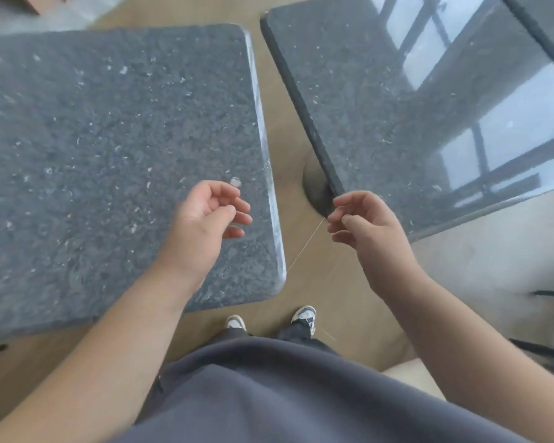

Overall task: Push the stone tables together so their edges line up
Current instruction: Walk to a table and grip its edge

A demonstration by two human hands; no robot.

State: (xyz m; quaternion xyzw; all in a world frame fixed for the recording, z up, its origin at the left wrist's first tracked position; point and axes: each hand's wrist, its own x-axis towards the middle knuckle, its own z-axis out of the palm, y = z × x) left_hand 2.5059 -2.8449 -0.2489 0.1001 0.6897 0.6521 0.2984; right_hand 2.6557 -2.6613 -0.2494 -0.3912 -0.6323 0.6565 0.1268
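Two dark grey speckled stone tables stand apart with a wedge of floor between them. The left table (109,148) fills the left half of the view. The right table (397,100) is turned at an angle and its glossy top mirrors a window. My left hand (210,215) hovers over the left table near its right edge, fingers loosely curled and empty. My right hand (362,219) hovers at the near left corner of the right table, fingers half curled, gripping nothing. The gap is narrow at the far end and wider toward me.
Tan floor (304,266) shows between the tables, where I stand in dark trousers and sneakers (304,316). A round dark table base (315,187) sits under the right table's edge. Black chair legs (550,294) poke in at the right.
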